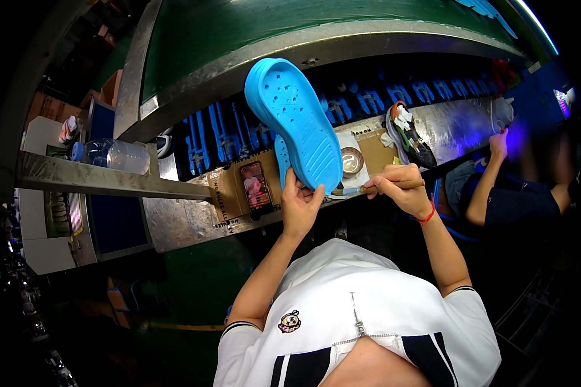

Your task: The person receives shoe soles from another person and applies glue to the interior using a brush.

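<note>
My left hand (301, 201) grips the near end of a bright blue shoe sole (295, 122), its fingers partly hidden behind it. Small holes dot the wide far part, and slanted grooves mark the nearer part. Another blue piece (282, 158) shows behind its left edge; I cannot tell whether it is separate. In my right hand (397, 187) is a brush with a wooden handle (412, 184), pinched between thumb and fingers. The brush tip points left and lies close by the sole's near edge; whether they touch is unclear. Just beyond the brush sits a small round brown-rimmed pot (352, 161) on white paper.
A phone (256, 187) with a lit screen lies on cardboard (226, 187) to the left. An orange, black and white sneaker (410, 138) stands right of the pot. Blue racks (200, 142) line the bench's far side. Left is a large plastic bottle (116, 155); a co-worker's arm (487, 174) reaches in right.
</note>
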The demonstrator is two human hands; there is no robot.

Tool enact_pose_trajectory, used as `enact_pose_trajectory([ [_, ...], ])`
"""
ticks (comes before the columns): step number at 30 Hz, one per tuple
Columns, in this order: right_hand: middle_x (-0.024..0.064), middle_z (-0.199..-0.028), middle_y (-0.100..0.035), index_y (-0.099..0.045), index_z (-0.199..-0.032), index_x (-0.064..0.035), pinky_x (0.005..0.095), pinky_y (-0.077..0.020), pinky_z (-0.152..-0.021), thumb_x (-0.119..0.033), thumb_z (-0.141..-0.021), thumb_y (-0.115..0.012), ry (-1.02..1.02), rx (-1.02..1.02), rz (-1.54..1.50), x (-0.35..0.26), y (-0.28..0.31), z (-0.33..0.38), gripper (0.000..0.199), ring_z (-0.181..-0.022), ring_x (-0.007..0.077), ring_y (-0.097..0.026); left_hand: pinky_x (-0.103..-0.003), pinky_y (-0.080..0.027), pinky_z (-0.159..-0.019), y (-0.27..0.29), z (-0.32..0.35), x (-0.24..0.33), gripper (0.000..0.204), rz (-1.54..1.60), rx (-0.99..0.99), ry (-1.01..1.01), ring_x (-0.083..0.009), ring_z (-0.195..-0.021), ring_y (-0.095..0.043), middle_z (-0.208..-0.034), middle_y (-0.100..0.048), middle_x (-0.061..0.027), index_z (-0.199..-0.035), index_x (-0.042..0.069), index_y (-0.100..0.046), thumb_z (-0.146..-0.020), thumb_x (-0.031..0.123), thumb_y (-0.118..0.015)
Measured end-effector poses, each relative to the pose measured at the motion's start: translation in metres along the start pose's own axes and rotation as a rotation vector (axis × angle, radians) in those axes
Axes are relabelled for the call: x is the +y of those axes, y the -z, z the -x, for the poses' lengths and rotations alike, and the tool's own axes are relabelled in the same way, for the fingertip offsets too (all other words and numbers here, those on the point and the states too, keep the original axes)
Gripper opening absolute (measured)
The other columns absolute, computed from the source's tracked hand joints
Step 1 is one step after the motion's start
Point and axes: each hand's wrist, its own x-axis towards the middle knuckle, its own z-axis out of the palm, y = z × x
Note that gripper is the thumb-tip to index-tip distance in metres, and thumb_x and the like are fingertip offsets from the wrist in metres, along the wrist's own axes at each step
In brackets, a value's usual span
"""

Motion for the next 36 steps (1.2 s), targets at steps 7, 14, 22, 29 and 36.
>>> enact_pose_trajectory([
  [7, 0.0139, -0.072, -0.068, -0.07, -0.081, 0.0064, 0.023, -0.0524, -0.057, -0.002, -0.086, -0.055, -0.064, 0.046, -0.075, -0.001, -0.003, 0.0, 0.018, -0.062, 0.0168, -0.068, -0.029, -0.053, -0.08, -0.001, 0.0, -0.002, 0.049, 0.021, 0.003, 0.0, -0.0195, -0.093, -0.063, -0.106, -0.059, -0.017, -0.124, -0.004, -0.034, -0.081, -0.006, -0.058],
  [14, 0.0128, -0.072, -0.068, -0.069, -0.081, 0.0071, 0.0224, -0.0524, -0.057, -0.003, -0.086, -0.055, -0.076, 0.043, -0.105, 0.001, -0.003, 0.002, 0.018, -0.063, 0.0163, -0.068, -0.029, -0.054, -0.08, -0.001, 0.0, 0.0, 0.048, -0.005, 0.0, 0.016, -0.0194, -0.092, -0.064, -0.105, -0.059, -0.0173, -0.123, -0.005, -0.035, -0.082, -0.006, -0.058],
  [22, 0.0133, -0.072, -0.068, -0.07, -0.08, 0.0061, 0.0227, -0.0525, -0.056, -0.002, -0.086, -0.055, -0.052, 0.042, -0.076, 0.005, 0.002, 0.001, 0.018, -0.062, 0.0161, -0.068, -0.029, -0.053, -0.08, 0.0, -0.002, -0.002, 0.052, -0.018, 0.002, 0.01, -0.0193, -0.093, -0.063, -0.107, -0.059, -0.0176, -0.127, -0.005, -0.032, -0.082, -0.006, -0.058],
  [29, 0.013, -0.07, -0.068, -0.07, -0.08, 0.0057, 0.0225, -0.0526, -0.056, -0.001, -0.085, -0.054, -0.027, 0.021, -0.077, 0.0, 0.0, -0.001, 0.018, -0.061, 0.016, -0.068, -0.029, -0.053, -0.08, 0.0, -0.004, -0.002, 0.052, -0.003, -0.009, 0.007, -0.0194, -0.094, -0.063, -0.107, -0.059, -0.017, -0.127, -0.005, -0.033, -0.082, -0.006, -0.058],
  [36, 0.0115, -0.07, -0.068, -0.07, -0.08, 0.006, 0.023, -0.0528, -0.056, -0.001, -0.085, -0.055, -0.028, -0.008, -0.033, -0.001, 0.006, 0.001, 0.017, -0.061, 0.0164, -0.068, -0.029, -0.054, -0.079, -0.002, -0.004, 0.0, 0.053, 0.003, -0.012, 0.025, -0.0199, -0.093, -0.063, -0.107, -0.059, -0.0173, -0.127, -0.005, -0.032, -0.081, -0.006, -0.059],
])
